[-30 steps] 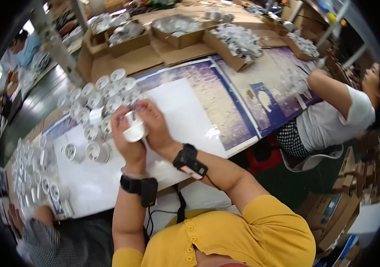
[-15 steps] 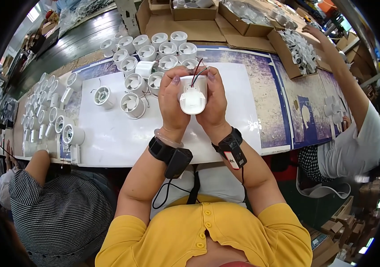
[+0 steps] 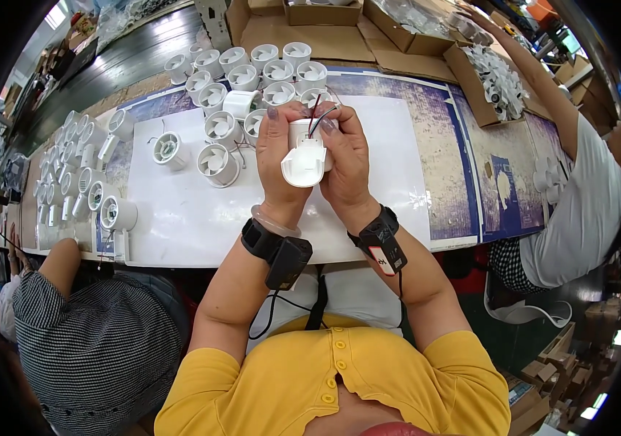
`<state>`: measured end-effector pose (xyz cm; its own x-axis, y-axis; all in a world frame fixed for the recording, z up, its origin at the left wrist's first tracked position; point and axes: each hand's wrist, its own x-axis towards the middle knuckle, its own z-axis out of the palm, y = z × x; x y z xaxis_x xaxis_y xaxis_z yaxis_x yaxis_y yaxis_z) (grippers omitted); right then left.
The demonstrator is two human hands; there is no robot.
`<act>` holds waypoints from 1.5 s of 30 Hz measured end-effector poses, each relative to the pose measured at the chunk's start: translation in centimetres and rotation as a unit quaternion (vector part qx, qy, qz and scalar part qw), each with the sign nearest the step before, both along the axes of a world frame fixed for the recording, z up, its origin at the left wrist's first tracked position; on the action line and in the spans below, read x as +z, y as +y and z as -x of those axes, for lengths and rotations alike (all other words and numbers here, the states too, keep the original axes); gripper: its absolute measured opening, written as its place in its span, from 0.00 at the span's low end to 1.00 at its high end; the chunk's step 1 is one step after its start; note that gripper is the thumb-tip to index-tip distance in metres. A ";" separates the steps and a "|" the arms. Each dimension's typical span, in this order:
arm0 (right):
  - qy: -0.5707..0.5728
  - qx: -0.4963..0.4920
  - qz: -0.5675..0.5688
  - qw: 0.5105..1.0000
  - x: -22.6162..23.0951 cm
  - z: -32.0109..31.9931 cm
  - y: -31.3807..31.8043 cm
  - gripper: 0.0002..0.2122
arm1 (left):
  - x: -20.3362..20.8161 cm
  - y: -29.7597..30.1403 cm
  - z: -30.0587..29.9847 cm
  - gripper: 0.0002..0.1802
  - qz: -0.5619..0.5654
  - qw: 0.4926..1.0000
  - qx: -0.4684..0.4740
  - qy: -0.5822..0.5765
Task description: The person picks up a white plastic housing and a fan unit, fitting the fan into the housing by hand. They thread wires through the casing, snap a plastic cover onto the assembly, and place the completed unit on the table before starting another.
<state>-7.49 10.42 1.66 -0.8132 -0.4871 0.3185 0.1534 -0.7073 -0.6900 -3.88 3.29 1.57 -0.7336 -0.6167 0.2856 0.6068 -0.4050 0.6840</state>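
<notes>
Between my two hands is a white plastic fan housing [image 3: 304, 166], held above the white work sheet. Its rounded handle-like part points toward me, and thin red and dark wires [image 3: 315, 122] stick up from its far side. My left hand [image 3: 281, 156] wraps its left side, thumb near the wires. My right hand [image 3: 347, 156] grips the right side, with the thumb close to the wires as well. To the left of my hands stand a white round housing with fan blades [image 3: 216, 163] and another with a green board inside [image 3: 169, 150].
Several white fan housings [image 3: 242, 75] crowd the table's far middle. More housings with handles [image 3: 118, 214] fill the left end, beside a seated person [image 3: 99, 341]. A cardboard box of white parts [image 3: 496, 83] stands far right, where another person [image 3: 579, 189] reaches across.
The housing in my hands has turned slightly, its rounded end shifting left. My right thumb has moved in closer to the wires. The person on the right reaches farther forward.
</notes>
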 end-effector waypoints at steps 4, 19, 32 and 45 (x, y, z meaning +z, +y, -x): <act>0.002 -0.001 -0.005 1.000 0.0 -0.1 -0.2 0.07 | -0.2 -0.1 0.0 0.17 0.000 1.000 0.010 0.003; 0.043 -0.109 -0.163 0.980 0.9 0.9 1.4 0.16 | -0.2 2.4 0.4 0.23 0.106 0.985 0.113 -0.074; -0.187 0.054 0.142 0.971 0.4 4.0 1.5 0.17 | -0.2 0.8 1.0 0.39 0.355 0.932 0.036 -0.065; 0.429 -0.399 -0.211 0.782 1.9 4.0 2.1 0.18 | 0.2 -0.8 0.7 0.40 0.490 0.851 0.171 -0.075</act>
